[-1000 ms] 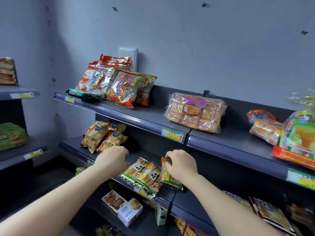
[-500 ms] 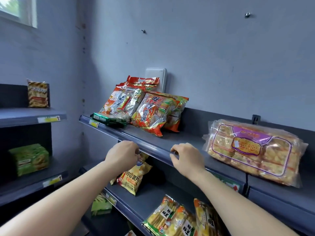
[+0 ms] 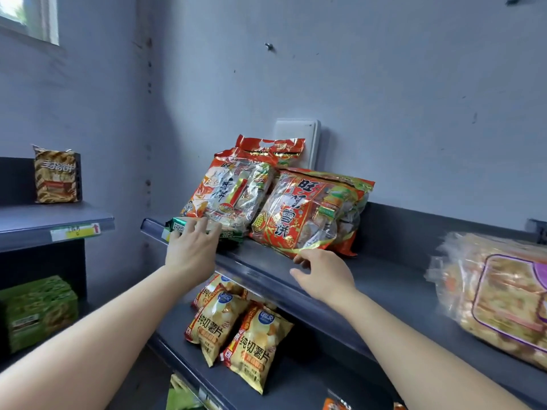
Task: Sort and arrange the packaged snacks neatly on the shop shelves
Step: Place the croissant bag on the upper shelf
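My left hand (image 3: 192, 251) is at the front lip of the top shelf (image 3: 393, 279). Its fingers are stretched out and rest on a green flat packet (image 3: 177, 229) that lies along the shelf edge; it grips nothing. At twelve o'clock from that hand, right at the fingertips, a clear-fronted cracker bag (image 3: 231, 193) leans back with its foot on the green packet.

At three o'clock from the left hand, and apart from it, my right hand (image 3: 325, 275) is over the bare shelf board. Its fingers are loosely bent. The forefinger touches the bottom corner of a red cracker bag (image 3: 307, 211) and the thumb sits apart beneath, so it is a touch and not a pinch. This bag leans just beside the clear-fronted one, at its three o'clock.

Behind the two, at twelve o'clock, the crinkled top of a third red bag (image 3: 269, 146) pokes up in front of a white wall box (image 3: 299, 137). At three to four o'clock from my right hand, well apart, a large clear pastry bag (image 3: 497, 300) lies blurred on the same shelf.

At six o'clock from my left hand, yellow crisp bags (image 3: 257, 341) lie overlapping on the lower shelf (image 3: 296, 380).

Far out at nine o'clock stands a side rack (image 3: 35, 217). On its upper board a striped brown packet (image 3: 56, 173) stands upright, and a green carton (image 3: 38, 309) sits on the board below.
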Demonstrator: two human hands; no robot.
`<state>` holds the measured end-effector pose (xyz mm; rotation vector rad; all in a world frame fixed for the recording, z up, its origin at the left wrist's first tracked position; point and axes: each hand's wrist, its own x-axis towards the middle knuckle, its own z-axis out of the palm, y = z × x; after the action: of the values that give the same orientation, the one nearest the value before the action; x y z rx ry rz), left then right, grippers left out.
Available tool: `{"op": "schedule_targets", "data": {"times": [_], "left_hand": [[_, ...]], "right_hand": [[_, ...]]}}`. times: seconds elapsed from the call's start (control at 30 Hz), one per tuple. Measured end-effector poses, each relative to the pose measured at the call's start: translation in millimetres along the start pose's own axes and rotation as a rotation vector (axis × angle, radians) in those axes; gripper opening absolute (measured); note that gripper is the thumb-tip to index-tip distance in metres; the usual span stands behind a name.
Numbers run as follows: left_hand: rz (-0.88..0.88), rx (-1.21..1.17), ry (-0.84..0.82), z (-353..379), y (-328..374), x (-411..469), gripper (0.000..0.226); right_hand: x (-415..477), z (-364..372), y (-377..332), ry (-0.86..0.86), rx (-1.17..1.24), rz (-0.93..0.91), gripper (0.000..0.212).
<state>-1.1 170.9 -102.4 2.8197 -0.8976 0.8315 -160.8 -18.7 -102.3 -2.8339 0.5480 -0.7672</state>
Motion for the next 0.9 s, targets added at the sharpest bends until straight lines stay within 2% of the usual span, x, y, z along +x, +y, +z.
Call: {"op": "schedule_targets", "data": {"times": [0.07, 0.13, 0.23, 0.3, 0.37, 0.43, 0.5, 0.57, 0.63, 0.7, 0.77, 0.83, 0.9], "left_hand": [[0.017, 0.029, -0.006, 15, -13, 16, 0.069], [0.054, 0.027, -0.002, 25, -23, 31, 0.055], [0.114, -0.054, 0.016, 26, -30, 47, 0.033], [0.115, -0.168, 0.072, 21, -33, 54, 0.035], [0.047, -0.398, 0.183, 15, -36, 58, 0.033], [0.045, -0.644, 0.325, 11, -39, 59, 0.027], [0.258, -0.740, 0.449, 11, -42, 56, 0.032], [0.532, -0.695, 0.551, 17, -40, 49, 0.037], [0.685, -0.638, 0.617, 23, -35, 42, 0.031], [0.707, -0.614, 0.638, 26, -26, 35, 0.035], [0.639, -0.603, 0.635, 25, -13, 23, 0.055], [0.499, -0.703, 0.571, 17, 1, 9, 0.072], [0.320, -0.919, 0.466, 1, 20, -7, 0.070]], "right_hand": [[15, 9, -7, -0.029, 0.000, 0.023, 0.030], [30, 18, -13, -0.050, 0.018, 0.043, 0.031], [49, 32, -23, -0.073, 0.057, 0.070, 0.028], [60, 41, -30, -0.057, 0.154, 0.114, 0.027], [70, 47, -39, -0.022, 0.431, 0.225, 0.040], [78, 47, -49, -0.023, 0.846, 0.394, 0.056], [84, 41, -55, -0.067, 1.295, 0.503, 0.071], [83, 32, -55, -0.090, 1.523, 0.495, 0.077], [76, 25, -54, -0.064, 1.527, 0.461, 0.058], [63, 20, -53, 0.048, 1.471, 0.461, 0.049], [45, 11, -48, 0.149, 1.455, 0.406, 0.050], [22, -5, -43, 0.207, 1.385, 0.336, 0.052], [-6, -22, -37, 0.243, 1.315, 0.307, 0.048]]}}
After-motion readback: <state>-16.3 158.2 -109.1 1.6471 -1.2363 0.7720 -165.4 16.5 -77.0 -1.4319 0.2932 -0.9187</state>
